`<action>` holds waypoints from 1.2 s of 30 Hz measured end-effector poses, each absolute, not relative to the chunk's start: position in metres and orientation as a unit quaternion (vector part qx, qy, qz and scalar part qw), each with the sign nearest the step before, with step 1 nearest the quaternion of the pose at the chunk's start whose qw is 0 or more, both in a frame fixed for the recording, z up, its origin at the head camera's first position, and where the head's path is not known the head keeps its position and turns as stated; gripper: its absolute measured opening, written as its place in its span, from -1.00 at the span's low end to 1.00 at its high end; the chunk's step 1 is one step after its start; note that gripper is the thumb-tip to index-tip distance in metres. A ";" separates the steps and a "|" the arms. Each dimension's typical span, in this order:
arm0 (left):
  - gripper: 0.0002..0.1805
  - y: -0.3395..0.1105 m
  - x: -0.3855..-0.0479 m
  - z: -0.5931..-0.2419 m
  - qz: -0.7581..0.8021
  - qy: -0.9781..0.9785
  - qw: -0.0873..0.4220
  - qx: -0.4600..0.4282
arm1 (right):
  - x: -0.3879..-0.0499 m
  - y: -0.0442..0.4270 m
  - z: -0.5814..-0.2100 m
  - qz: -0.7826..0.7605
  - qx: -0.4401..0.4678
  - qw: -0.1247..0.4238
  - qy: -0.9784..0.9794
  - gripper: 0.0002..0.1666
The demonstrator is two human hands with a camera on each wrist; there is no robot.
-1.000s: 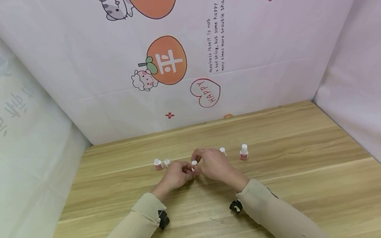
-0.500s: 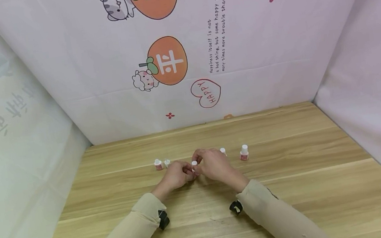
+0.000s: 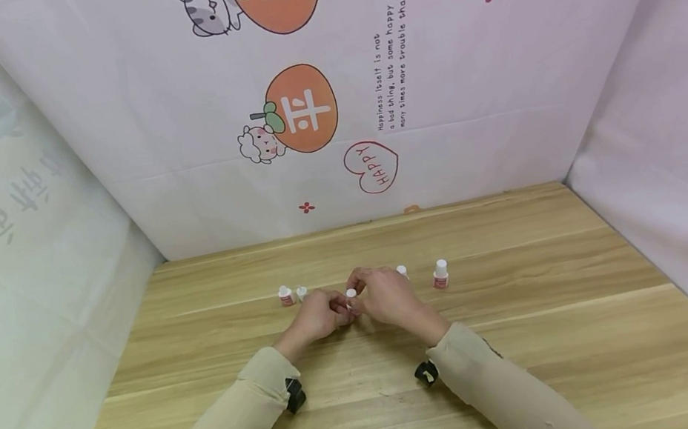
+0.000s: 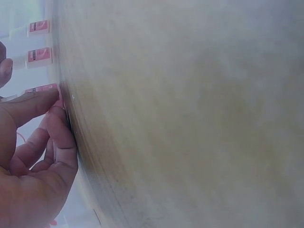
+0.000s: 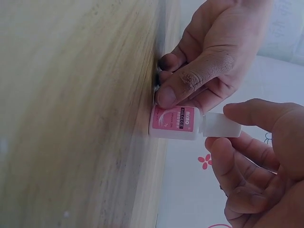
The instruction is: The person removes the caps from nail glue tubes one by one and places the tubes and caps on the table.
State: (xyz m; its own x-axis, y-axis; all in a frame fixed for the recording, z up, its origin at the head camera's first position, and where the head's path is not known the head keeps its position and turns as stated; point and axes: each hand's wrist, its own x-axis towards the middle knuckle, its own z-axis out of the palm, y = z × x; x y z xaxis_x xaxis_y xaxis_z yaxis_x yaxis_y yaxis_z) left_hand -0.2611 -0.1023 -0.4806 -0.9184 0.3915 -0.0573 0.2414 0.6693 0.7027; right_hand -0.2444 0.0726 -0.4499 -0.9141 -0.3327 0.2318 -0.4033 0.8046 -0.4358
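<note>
A small white glue bottle (image 5: pixel 175 118) with a pink label stands upright on the wooden table between both hands. My left hand (image 3: pixel 321 313) pinches its body low down, thumb against the label. Its white cap (image 5: pixel 222 125) sits at the neck, and my right hand (image 3: pixel 389 297) pinches that cap between thumb and fingers. From the left wrist, the bottle is mostly hidden behind the left thumb. In the head view the fingers cover much of its body, leaving the top of the cap in sight.
Left of the hands stand a similar bottle (image 3: pixel 287 298) and a smaller white piece (image 3: pixel 302 294), partly hidden. To the right are a bottle (image 3: pixel 440 275) and another (image 3: pixel 402 270) half behind the right hand. A printed white sheet (image 3: pixel 457 76) borders the table's back.
</note>
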 end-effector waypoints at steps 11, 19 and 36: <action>-0.86 -0.103 -0.262 -0.482 0.361 0.911 0.100 0.175 | -0.245 0.072 -0.450 0.249 0.191 0.068 -0.947 -0.82; -0.85 -0.102 -0.261 -0.481 0.366 0.909 0.103 0.173 | -0.245 0.072 -0.450 0.252 0.187 0.060 -0.948 -0.83; -0.86 -0.103 -0.262 -0.481 0.358 0.912 0.101 0.174 | -0.244 0.072 -0.448 0.238 0.189 0.058 -0.951 -0.82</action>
